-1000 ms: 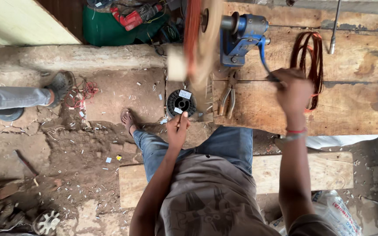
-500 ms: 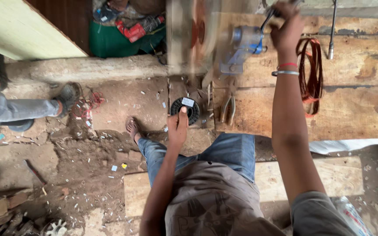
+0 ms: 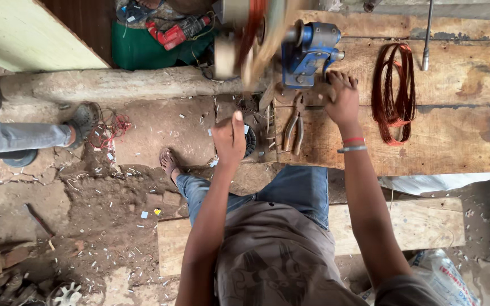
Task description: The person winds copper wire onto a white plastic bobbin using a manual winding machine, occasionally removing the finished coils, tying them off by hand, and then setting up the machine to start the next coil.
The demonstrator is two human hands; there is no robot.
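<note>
**Inspector:** Start with the blue hand-cranked winding machine (image 3: 308, 50) bolted to the worn wooden workbench (image 3: 455, 136). What is at it?

**Assistant:** The right hand (image 3: 341, 99) sits just below the machine, fingers curled shut around what appears to be the crank handle — the handle itself is mostly hidden by the hand. On the machine's left side, a reddish winding form (image 3: 250, 39) shows only as a blur, so it is turning.

**Inspector:** And the other hand?

**Assistant:** The left hand (image 3: 229, 139) is held out over a black round spool (image 3: 249, 141), fingers loosely closed with the thumb up. Whether wire runs through them I cannot tell; none is visible at this size.

**Inspector:** Progress?

**Assistant:** By my judgement, winding is under way, not finished — the form spins with copper colour on it. One finished coil of copper wire (image 3: 393, 90) lies on the bench to the right of the hand, apart from it. How many turns remain cannot be read.

**Inspector:** Surroundings?

**Assistant:** Metal pliers (image 3: 294, 122) lie on the bench just beside the right hand. A red power drill (image 3: 177, 31) rests on a green case beyond. Another person's trouser leg and shoe (image 3: 35, 133) stand at the left.
</note>
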